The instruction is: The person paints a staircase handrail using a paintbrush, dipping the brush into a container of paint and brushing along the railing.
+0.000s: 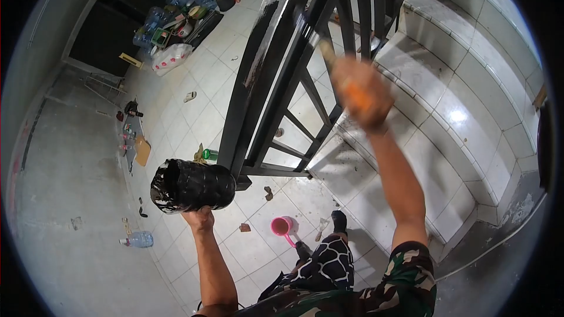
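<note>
Flanking the black railing [281, 91], tiled stairs [432, 88] meet a littered floor [205, 111].

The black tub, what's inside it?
The black tub held by the left hand shows only a dark inside at its opening; its wall hides the bottom, so anything deeper can't be seen.

Beneath me: white tiled floor [204, 118], square pattern. To my right: curved tiled steps [470, 76], bright glare [457, 115] on one. To my left: grey, marked wall [64, 158].
</note>
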Action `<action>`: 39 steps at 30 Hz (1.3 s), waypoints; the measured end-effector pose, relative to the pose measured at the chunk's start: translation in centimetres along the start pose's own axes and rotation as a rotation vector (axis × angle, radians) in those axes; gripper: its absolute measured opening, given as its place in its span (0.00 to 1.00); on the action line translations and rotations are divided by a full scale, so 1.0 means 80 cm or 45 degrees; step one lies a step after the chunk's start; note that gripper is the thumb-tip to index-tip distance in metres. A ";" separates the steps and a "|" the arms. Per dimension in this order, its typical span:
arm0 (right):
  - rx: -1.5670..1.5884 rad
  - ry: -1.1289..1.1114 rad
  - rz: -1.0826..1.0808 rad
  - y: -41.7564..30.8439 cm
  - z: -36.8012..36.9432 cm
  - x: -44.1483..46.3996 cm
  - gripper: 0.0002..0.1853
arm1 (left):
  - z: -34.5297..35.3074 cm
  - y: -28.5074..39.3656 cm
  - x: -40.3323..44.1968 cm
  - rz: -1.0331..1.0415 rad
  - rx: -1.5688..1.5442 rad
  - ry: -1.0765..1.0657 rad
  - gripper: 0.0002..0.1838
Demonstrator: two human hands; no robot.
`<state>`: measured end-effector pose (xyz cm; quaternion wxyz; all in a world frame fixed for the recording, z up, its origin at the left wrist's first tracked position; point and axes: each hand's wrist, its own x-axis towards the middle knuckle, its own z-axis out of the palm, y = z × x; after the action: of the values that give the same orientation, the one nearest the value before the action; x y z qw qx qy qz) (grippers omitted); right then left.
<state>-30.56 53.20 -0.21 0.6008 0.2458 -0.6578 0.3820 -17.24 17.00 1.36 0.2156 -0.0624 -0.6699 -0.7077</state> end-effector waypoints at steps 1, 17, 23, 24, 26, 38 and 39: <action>-0.007 -0.180 0.058 -0.037 0.001 -0.039 0.11 | -0.008 -0.006 -0.012 0.024 0.001 0.010 0.50; -0.243 0.380 0.197 0.006 -0.038 0.055 0.11 | -0.035 -0.009 -0.027 0.037 0.199 0.009 0.49; 0.261 -0.427 -0.103 -0.133 0.000 -0.055 0.06 | -0.031 -0.013 -0.031 0.028 0.101 0.030 0.49; 0.401 -0.572 -0.108 -0.146 0.000 -0.062 0.06 | -0.029 -0.014 -0.029 0.030 0.100 0.031 0.49; 0.610 -0.732 0.051 -0.123 -0.007 -0.054 0.06 | -0.027 -0.014 -0.028 0.062 0.113 -0.003 0.49; -0.387 0.311 0.344 -0.001 -0.038 0.053 0.08 | -0.030 -0.001 -0.044 0.046 0.117 0.007 0.51; -0.519 0.034 0.135 -0.014 -0.033 0.018 0.10 | -0.029 -0.001 -0.042 0.047 0.115 0.002 0.51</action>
<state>-28.32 54.80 1.37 0.6257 0.0790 -0.7256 0.2753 -13.77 15.45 -0.18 0.2319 -0.0644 -0.6998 -0.6726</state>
